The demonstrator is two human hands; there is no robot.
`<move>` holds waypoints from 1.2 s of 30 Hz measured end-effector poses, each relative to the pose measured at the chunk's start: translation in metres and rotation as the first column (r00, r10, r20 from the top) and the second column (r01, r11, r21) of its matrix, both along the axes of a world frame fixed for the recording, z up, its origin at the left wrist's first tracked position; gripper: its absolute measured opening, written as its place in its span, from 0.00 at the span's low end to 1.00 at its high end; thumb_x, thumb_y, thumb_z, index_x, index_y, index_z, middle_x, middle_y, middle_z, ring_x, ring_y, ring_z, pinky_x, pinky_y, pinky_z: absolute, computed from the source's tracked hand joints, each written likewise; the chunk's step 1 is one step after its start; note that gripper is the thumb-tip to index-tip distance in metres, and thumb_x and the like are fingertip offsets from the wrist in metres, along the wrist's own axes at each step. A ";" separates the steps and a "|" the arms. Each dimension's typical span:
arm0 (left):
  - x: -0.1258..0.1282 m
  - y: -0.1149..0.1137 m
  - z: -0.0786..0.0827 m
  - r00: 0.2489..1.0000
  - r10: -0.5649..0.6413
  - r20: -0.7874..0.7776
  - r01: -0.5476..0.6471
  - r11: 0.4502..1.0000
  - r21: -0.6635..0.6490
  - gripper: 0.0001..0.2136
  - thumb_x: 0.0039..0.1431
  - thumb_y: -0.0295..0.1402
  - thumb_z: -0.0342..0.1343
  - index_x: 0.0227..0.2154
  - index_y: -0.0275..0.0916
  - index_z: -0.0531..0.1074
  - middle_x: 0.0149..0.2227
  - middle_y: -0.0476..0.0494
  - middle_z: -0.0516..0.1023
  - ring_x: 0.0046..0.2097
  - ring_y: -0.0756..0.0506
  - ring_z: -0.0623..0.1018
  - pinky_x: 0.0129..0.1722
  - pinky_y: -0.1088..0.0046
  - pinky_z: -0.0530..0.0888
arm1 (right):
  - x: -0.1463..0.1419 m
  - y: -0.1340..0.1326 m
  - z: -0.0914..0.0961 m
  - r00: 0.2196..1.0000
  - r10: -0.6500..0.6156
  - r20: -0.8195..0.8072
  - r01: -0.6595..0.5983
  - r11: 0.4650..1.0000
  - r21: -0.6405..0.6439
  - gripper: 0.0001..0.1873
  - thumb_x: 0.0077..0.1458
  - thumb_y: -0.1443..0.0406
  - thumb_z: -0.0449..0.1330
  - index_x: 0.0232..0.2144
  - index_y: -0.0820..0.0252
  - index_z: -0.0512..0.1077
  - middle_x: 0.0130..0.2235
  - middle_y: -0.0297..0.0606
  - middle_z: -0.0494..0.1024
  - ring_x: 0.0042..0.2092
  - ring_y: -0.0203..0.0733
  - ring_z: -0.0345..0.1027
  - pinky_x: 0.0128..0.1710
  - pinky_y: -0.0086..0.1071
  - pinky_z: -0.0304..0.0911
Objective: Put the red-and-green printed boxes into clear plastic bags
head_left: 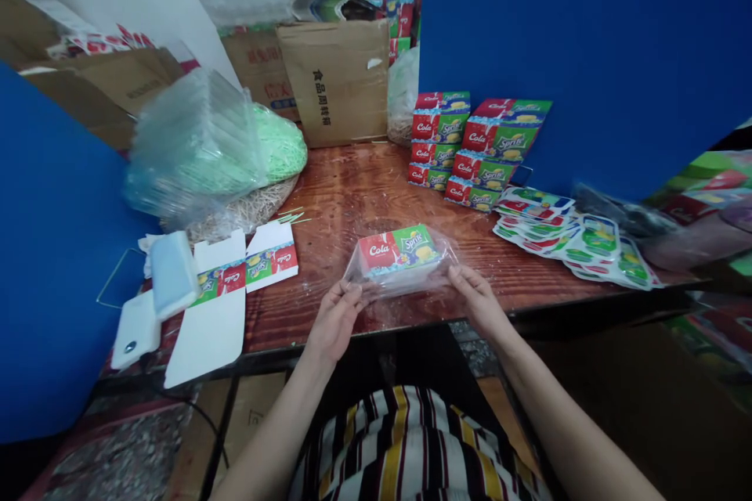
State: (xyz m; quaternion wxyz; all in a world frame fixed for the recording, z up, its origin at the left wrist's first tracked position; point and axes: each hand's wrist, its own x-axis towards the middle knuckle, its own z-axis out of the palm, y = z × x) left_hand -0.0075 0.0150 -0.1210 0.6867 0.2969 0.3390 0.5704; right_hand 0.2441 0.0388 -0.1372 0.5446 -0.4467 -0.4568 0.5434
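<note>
A small box (399, 250) printed Cola in red and Sprite in green lies near the table's front edge, inside a clear plastic bag (391, 286). My left hand (338, 317) pinches the bag's left end between thumb and fingers. At the bag's right end, my right hand (480, 301) grips the plastic the same way. Both hands are apart from the box itself, which sits between them with its printed face up.
Stacked Cola and Sprite boxes (461, 149) stand at the back right, beside a fanned pile of printed cards (569, 239). On the left lie unfolded cartons (220, 297) and a light-blue-and-white device (173, 274). Behind are bags of green shred (276, 141) and a cardboard box (341, 86).
</note>
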 end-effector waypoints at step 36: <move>-0.013 0.071 -0.026 0.956 0.067 -0.286 -0.025 0.989 0.148 0.34 0.44 0.38 0.70 0.55 0.44 0.65 0.59 0.41 0.68 0.59 0.45 0.69 0.55 0.73 0.66 | -0.014 0.066 -0.048 0.989 -0.083 -0.123 0.087 0.996 0.029 0.24 0.59 0.43 0.51 0.44 0.55 0.64 0.44 0.40 0.74 0.44 0.42 0.71 0.47 0.38 0.66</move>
